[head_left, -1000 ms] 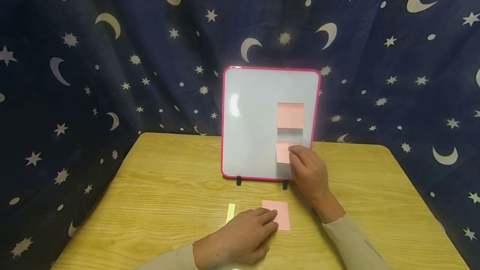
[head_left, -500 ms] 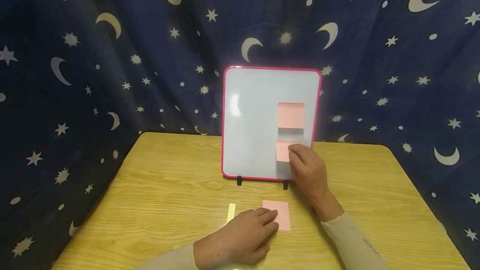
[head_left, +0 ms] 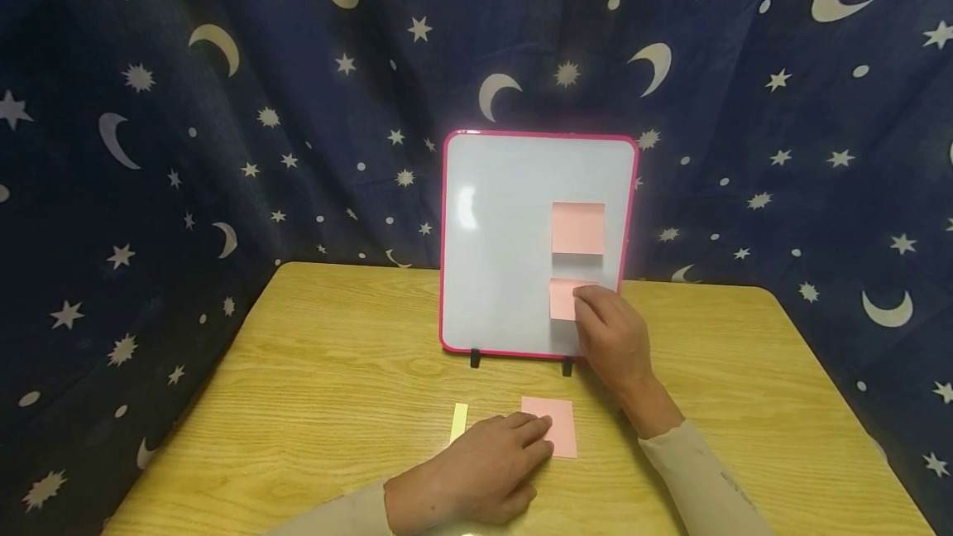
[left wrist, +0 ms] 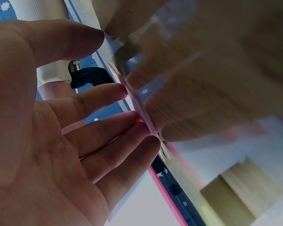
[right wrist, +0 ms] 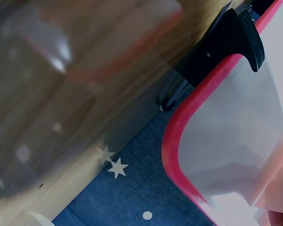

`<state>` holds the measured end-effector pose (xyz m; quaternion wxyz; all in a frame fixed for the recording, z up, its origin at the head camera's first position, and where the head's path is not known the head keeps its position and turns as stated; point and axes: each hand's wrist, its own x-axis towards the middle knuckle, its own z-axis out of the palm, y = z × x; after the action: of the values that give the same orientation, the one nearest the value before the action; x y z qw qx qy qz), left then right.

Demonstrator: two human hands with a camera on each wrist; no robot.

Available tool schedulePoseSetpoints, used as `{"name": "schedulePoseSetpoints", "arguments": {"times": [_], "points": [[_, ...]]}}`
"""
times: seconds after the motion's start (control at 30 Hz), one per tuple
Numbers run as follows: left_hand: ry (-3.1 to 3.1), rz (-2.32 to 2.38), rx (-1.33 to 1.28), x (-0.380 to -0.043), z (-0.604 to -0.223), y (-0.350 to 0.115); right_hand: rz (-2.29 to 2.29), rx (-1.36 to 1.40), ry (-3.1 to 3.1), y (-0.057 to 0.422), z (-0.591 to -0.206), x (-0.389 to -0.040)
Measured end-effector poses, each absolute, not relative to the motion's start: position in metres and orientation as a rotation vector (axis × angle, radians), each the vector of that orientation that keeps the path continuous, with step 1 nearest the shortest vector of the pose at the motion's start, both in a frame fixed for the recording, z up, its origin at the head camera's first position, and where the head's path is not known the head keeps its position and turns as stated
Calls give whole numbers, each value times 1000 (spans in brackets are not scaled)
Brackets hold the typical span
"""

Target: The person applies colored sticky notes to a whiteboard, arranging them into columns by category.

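A whiteboard [head_left: 499, 271] with a pink rim stands upright on the table, one pink sticky note [head_left: 577, 228] on its right side. Below that, my right hand [head_left: 614, 337] pinches a second pink sticky note [head_left: 562, 299], whose right part the fingers cover. In the right wrist view this lower note [right wrist: 276, 195] shows at the right edge with fingertips on it. My left hand [head_left: 484, 466] lies palm down, its fingertips resting on a pink sticky-note pad [head_left: 563, 433] on the table. The left wrist view shows these fingers [left wrist: 118, 160] extended, tips at the pad's edge.
Partly under the left hand lies a yellow paper strip [head_left: 458, 420]. Black stand feet [head_left: 475, 359] hold the board's bottom edge on the wooden table [head_left: 335, 354]. Behind hangs a dark blue curtain [head_left: 357, 89] with moons and stars.
The lower edge of the note at the right hand has risen very slightly. Both hands stay nearly still, the left on the pad and the right at the board.
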<state>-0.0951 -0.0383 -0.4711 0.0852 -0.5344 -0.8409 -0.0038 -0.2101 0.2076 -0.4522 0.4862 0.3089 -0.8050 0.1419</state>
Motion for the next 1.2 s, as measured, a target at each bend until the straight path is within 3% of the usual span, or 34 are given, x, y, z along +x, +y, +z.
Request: {"name": "schedulePoseSetpoints", "arguments": {"times": [1.2], "points": [[-2483, -20, -1575, -95, -474, -38, 366, 734, -2038, 209, -454, -209]]}}
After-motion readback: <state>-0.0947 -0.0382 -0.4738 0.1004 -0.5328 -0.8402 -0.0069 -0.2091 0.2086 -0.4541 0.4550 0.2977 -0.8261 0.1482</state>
